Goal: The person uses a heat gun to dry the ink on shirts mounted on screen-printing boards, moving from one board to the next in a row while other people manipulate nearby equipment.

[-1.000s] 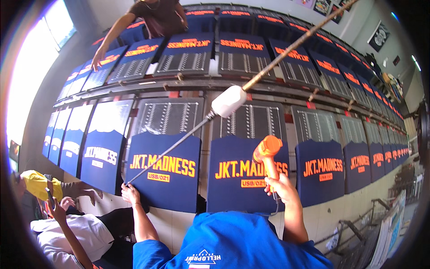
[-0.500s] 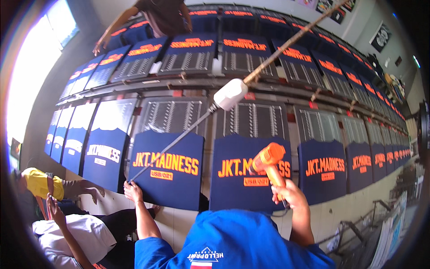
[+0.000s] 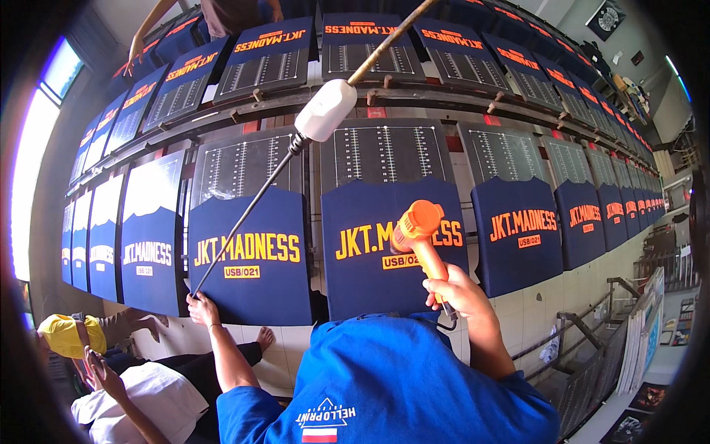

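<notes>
My right hand [image 3: 462,292] is wrapped round the handle of an orange hair dryer [image 3: 423,226]. Its barrel is over the orange and yellow lettering on a navy shirt panel [image 3: 370,292] in front of me. On the left, my left hand [image 3: 203,307] is closed on the lower end of a straight black cord [image 3: 248,207], at the lower left corner of the neighbouring navy panel [image 3: 259,296]. That cord slants up to a white plastic socket piece [image 3: 325,111] joined to a wooden pole [image 3: 388,41].
More printed navy panels on dark boards [image 3: 514,237] run in rows left, right and beyond. A metal rail [image 3: 296,100] separates two rows. A person in white [image 3: 159,399] and one in yellow [image 3: 63,337] are at lower left; another [image 3: 229,15] stands across. A metal rack [image 3: 592,333] is at right.
The view has shifted, so the panels sit higher and further left. The hair dryer stays over the same panel, and my left hand keeps hold of the cord.
</notes>
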### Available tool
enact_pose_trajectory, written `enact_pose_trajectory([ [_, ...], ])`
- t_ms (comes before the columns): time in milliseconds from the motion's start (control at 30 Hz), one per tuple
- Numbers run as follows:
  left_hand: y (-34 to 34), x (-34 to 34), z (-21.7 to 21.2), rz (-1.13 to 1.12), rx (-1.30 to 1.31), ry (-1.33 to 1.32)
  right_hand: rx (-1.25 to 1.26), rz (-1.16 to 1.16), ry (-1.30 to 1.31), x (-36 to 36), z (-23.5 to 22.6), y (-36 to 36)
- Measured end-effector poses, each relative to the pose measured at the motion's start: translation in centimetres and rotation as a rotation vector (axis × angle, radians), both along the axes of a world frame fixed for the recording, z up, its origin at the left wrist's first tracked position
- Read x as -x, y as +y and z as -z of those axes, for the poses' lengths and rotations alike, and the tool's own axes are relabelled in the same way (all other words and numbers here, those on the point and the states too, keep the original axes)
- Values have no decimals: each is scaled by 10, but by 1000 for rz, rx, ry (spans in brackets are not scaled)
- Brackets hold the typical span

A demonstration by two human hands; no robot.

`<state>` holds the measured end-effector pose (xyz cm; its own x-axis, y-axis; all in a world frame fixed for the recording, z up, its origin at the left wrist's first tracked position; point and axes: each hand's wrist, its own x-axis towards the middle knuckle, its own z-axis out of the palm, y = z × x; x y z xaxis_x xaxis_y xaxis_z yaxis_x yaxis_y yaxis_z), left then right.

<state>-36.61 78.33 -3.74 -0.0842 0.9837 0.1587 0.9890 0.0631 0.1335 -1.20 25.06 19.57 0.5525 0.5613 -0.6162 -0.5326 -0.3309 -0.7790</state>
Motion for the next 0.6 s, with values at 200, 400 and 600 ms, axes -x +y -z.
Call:
enact_pose_trajectory([
  [200, -3, 1, 2, 20, -17, -11, 3, -52, -39, -5, 0, 13],
  [400, -3, -4, -2, 15, 11, -19, -56, -12, -111, -23, 16, 28],
  [600, -2, 13, 4, 56, -95, -16, -85, -48, -93, -34, 11, 40],
])
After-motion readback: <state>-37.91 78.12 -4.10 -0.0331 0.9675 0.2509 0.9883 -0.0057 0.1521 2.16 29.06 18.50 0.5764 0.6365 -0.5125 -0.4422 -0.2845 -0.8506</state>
